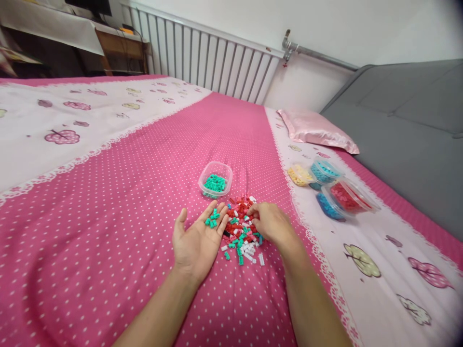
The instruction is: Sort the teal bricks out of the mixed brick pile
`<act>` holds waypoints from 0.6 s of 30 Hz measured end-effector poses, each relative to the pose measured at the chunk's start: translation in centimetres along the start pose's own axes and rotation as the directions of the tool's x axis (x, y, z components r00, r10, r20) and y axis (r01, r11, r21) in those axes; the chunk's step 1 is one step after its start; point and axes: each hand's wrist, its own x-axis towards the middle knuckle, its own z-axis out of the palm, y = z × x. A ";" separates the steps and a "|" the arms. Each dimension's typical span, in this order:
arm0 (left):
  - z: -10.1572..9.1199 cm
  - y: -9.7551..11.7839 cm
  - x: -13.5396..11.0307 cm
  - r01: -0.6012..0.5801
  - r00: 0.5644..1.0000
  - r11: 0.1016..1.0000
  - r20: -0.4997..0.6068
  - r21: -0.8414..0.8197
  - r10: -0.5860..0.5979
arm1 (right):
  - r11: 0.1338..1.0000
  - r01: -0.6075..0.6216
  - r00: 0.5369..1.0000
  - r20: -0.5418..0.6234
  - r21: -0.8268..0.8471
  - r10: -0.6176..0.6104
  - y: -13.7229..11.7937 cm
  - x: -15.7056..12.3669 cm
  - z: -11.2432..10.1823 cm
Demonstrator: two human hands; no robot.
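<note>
My left hand (195, 241) lies palm up on the pink dotted bedspread (108, 231), fingers spread, with a few green bricks (212, 219) resting on its fingertips. My right hand (269, 222) is palm down with its fingers curled into a mixed pile of small red, white and green bricks (241, 241); what the fingers pinch is hidden. Just beyond the pile stands a clear plastic tub (215, 172) holding green bricks.
Several clear tubs sit to the right on the pale strip: yellow bricks (299, 174), teal (324, 172), red (349, 196), blue (327, 206). A pink pillow (314, 130) and grey headboard (408, 135) lie beyond. A radiator (217, 60) lines the far wall.
</note>
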 end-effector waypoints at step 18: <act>-0.1 -0.1 0.1 0.001 1.000 1.000 0.009 0.005 -0.001 | 0.996 0.075 0.997 0.014 0.045 -0.076 -0.3 0.3 0.5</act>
